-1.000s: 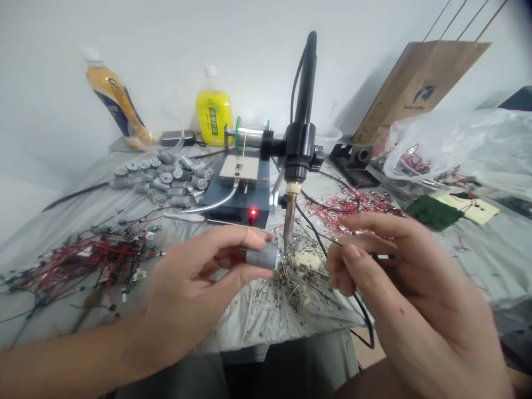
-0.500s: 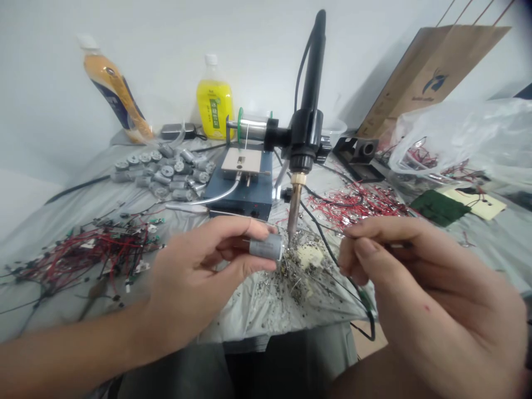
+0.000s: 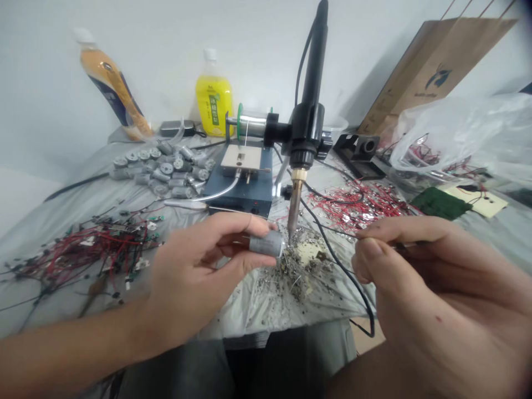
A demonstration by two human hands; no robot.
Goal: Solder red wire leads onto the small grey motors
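Note:
A grey cylindrical motor (image 3: 266, 244) lies sideways between the thumb and fingers of my left hand (image 3: 208, 260). Its right end is close to the tip of the upright soldering iron (image 3: 295, 208), which is clamped in a black holder; whether they touch I cannot tell. To the right, my right hand (image 3: 415, 282) pinches a thin dark wire (image 3: 336, 231) between thumb and forefinger, and the wire runs left toward the iron tip. Solder crumbs (image 3: 291, 277) are scattered below the tip.
Grey motors (image 3: 162, 169) are piled at the back left, wired parts (image 3: 100, 249) at the left. Behind my hands stands a blue solder feeder (image 3: 216, 185). Red wires (image 3: 361, 205), a green sponge (image 3: 440, 203) and a plastic bag (image 3: 461, 127) are on the right.
My right hand has moved slightly right, away from the iron tip, with the wire in its pinch. My left hand and the motor have hardly moved.

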